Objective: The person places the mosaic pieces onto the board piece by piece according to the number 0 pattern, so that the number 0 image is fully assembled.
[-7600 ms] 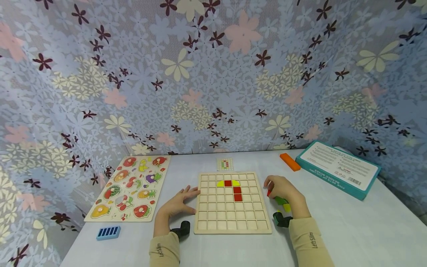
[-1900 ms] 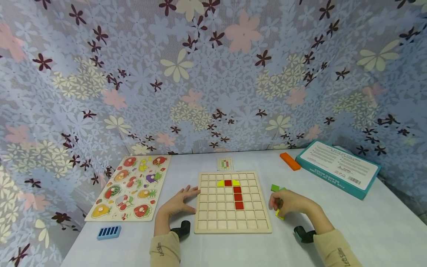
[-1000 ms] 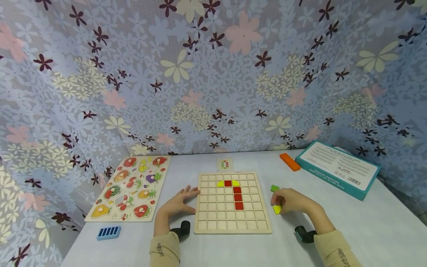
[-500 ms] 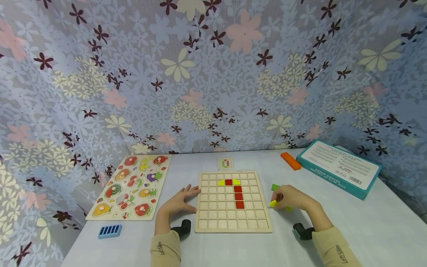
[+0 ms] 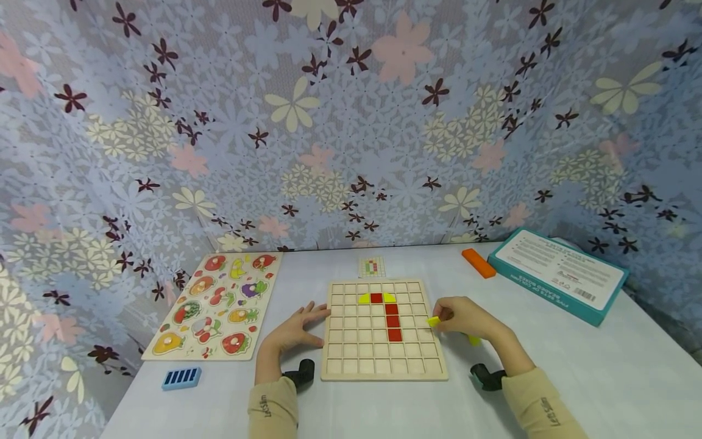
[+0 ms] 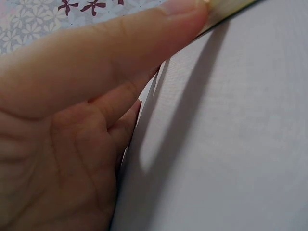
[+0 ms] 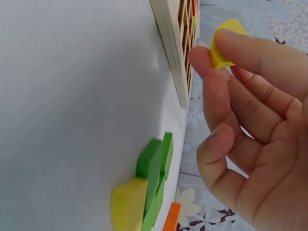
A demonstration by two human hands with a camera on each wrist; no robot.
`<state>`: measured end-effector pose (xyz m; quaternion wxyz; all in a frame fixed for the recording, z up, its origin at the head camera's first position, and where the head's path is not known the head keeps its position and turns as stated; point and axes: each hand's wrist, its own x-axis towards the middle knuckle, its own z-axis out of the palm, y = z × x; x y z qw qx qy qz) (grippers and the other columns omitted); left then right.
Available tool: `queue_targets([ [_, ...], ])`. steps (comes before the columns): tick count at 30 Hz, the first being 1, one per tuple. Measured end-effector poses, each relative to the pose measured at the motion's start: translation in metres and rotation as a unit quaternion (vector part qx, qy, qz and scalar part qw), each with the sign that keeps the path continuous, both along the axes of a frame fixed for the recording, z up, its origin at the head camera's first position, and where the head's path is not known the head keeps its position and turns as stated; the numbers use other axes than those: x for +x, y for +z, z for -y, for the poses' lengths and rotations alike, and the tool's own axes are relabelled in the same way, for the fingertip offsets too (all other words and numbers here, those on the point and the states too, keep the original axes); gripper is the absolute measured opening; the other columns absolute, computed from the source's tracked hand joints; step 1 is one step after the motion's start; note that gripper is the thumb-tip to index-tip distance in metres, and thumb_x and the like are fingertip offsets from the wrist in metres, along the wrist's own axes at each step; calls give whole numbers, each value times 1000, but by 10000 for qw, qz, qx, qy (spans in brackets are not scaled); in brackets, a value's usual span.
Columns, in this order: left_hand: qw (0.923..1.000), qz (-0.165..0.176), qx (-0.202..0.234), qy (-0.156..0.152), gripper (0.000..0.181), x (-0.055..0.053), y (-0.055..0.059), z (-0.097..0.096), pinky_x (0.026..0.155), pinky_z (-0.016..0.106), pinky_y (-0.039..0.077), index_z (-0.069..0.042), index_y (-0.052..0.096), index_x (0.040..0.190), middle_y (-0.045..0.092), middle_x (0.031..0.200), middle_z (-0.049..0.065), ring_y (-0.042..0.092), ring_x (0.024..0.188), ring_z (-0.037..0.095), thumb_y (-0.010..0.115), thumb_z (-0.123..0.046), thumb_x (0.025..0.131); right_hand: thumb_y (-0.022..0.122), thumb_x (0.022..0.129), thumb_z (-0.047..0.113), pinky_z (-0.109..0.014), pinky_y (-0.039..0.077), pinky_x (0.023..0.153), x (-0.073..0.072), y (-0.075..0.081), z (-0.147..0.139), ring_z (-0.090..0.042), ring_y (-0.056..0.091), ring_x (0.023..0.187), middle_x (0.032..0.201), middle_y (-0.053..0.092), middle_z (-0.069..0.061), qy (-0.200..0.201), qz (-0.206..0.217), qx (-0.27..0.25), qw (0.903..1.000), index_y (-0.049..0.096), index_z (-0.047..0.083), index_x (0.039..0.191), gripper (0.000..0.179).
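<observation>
A wooden grid board (image 5: 351, 371) lies flat on the white table. Set in its cells are several red squares (image 5: 392, 310) in an angled row, with a yellow rounded piece (image 5: 364, 298) and another one on either side of the top red square. My right hand (image 5: 466, 316) pinches a yellow block (image 7: 222, 45) with a curved edge between thumb and fingertips, over the board's right edge. At the board's left edge rests my left hand (image 5: 290, 334), fingers spread and thumb touching the rim. Green blocks (image 7: 159, 166) and a yellow block (image 7: 129, 204) lie on the table beneath my right hand.
A small pattern card (image 5: 372, 266) lies behind the board. To the left are a fruit puzzle board (image 5: 219, 305) and a blue slotted block (image 5: 181, 378). An orange block (image 5: 478, 263) and a teal box (image 5: 559, 274) stand at the back right. A patterned cloth hangs behind.
A third red square in the column was placed earlier. My right hand has since picked up a yellow block and carried it left to the board's edge. The left hand stays put.
</observation>
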<state>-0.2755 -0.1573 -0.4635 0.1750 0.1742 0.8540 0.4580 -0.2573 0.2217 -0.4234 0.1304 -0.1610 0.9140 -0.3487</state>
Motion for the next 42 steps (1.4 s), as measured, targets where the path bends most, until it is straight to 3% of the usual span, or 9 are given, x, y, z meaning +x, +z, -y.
queue_targets([
  [10, 10000, 17, -19, -54, 74, 0, -1, 2, 111, 58, 0, -10, 50, 134, 33, 148, 8, 4, 141, 34, 79, -11, 66, 64, 83, 8, -28, 46, 66, -1, -3, 19, -14, 52, 75, 80, 60, 1, 58, -50, -76, 9999, 63, 6, 91, 9],
  [16, 10000, 19, 10, -39, 74, 0, 1, 1, 110, 58, 1, -10, 50, 134, 34, 147, 8, 5, 141, 35, 79, -10, 66, 59, 87, 9, -30, 45, 68, 1, -3, 28, -16, 50, 79, 85, 61, 0, 146, -4, -180, 9997, 66, 6, 98, 14],
  [24, 10000, 6, 54, -62, 74, 0, 2, 1, 111, 58, 0, -9, 50, 134, 34, 147, 9, 5, 141, 35, 79, -8, 67, 57, 90, 11, -30, 45, 69, 3, -5, 39, -16, 50, 81, 90, 60, -1, 621, -274, -337, 9971, 68, 7, 91, 12],
  [28, 10000, 6, 55, -79, 74, -1, 1, 1, 111, 57, 0, -9, 49, 134, 33, 147, 10, 6, 141, 34, 79, -8, 66, 56, 90, 8, -30, 46, 73, 5, -6, 44, -17, 51, 86, 97, 61, -3, 748, -238, -351, 9963, 68, 7, 96, 14],
  [32, 9999, 25, 79, -68, 74, -2, -1, 1, 111, 56, -1, -9, 49, 134, 33, 147, 10, 5, 141, 35, 79, -8, 66, 56, 88, 5, -27, 46, 69, 8, -7, 48, -15, 52, 83, 94, 62, -2, 935, -159, -421, 9946, 64, 8, 99, 14],
  [42, 9999, 64, 83, -36, 73, -1, 2, 1, 110, 59, 0, -9, 49, 134, 33, 147, 10, 5, 141, 36, 78, -7, 68, 66, 82, 6, -23, 47, 65, 12, -8, 58, -13, 52, 74, 80, 59, 4, 1127, -11, -352, 9930, 61, 11, 85, 7],
])
